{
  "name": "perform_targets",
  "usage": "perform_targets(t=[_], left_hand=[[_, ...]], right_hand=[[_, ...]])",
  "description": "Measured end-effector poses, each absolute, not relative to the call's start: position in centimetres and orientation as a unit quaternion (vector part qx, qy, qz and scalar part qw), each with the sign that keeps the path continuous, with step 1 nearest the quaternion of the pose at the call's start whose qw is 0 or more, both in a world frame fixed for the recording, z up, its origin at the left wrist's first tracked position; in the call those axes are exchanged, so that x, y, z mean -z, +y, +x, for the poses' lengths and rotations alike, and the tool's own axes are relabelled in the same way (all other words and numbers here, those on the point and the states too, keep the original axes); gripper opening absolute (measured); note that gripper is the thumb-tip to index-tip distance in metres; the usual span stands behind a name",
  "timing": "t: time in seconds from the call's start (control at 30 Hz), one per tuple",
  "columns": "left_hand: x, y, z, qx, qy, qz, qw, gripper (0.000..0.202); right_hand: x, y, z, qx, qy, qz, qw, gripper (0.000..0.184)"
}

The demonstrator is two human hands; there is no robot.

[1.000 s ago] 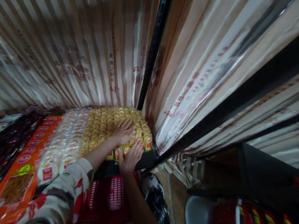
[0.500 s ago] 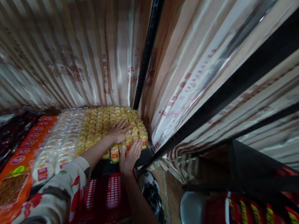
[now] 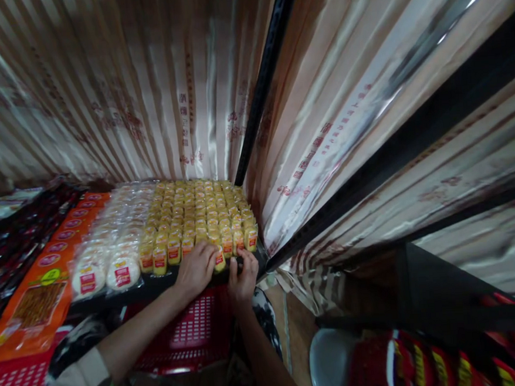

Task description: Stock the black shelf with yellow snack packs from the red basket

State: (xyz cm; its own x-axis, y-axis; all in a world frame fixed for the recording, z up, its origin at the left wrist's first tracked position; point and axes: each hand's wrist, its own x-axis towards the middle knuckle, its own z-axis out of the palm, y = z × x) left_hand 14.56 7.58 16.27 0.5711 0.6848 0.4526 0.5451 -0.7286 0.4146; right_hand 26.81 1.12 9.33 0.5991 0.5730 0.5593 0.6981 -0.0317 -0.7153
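Observation:
Rows of small yellow wrapped cakes (image 3: 188,209) with red labels stand on a dark shelf (image 3: 158,279). At the front row, my left hand (image 3: 196,269) has its fingers curled against one yellow packet (image 3: 219,260), which sits slightly forward of its neighbours. My right hand (image 3: 244,276) is just right of it, thumb and fingers bent and apart, fingertips touching the front of the row near the right end. Left of the cakes are rows of round white wrapped cakes (image 3: 122,273).
Orange snack packs (image 3: 39,296) and dark shiny packets (image 3: 14,251) lie farther left. A red plastic basket (image 3: 192,333) is under the shelf edge. Striped curtains (image 3: 143,77) and black shelf posts (image 3: 266,69) stand behind and right. Red packets (image 3: 423,363) lie lower right, beside a pale stool-like object (image 3: 328,358).
My left hand has come down from the top of the yellow cakes to their front row, its fingers now curled. My right hand has shifted slightly right and its fingers have bent.

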Motion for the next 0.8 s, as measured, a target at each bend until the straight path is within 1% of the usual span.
perform_targets(t=[0.07,0.13,0.2,0.4,0.63,0.8], left_hand=[[-14.2,5.3,13.9,-0.271,0.328,0.894,0.14,0.023],[-12.6,4.0,13.9,-0.25,0.36,0.887,0.148,0.023],[-11.7,3.5,14.5,-0.259,0.4,0.865,0.159,0.026],[-11.2,3.1,15.5,-0.325,0.399,0.836,0.191,0.028],[-10.2,3.5,15.1,-0.292,0.377,0.861,0.174,0.039],[-9.5,3.9,14.9,-0.297,0.368,0.869,0.146,0.041]], right_hand=[[-9.2,1.0,27.1,0.029,-0.448,-0.721,0.528,0.032],[-9.2,1.0,27.1,-0.009,-0.463,-0.72,0.517,0.031],[-9.2,1.1,26.7,-0.038,-0.486,-0.714,0.503,0.031],[-8.8,1.3,25.9,-0.034,-0.509,-0.716,0.476,0.033],[-8.3,1.8,25.8,-0.061,-0.505,-0.706,0.493,0.026],[-8.5,1.1,26.0,-0.032,-0.512,-0.692,0.509,0.024]])
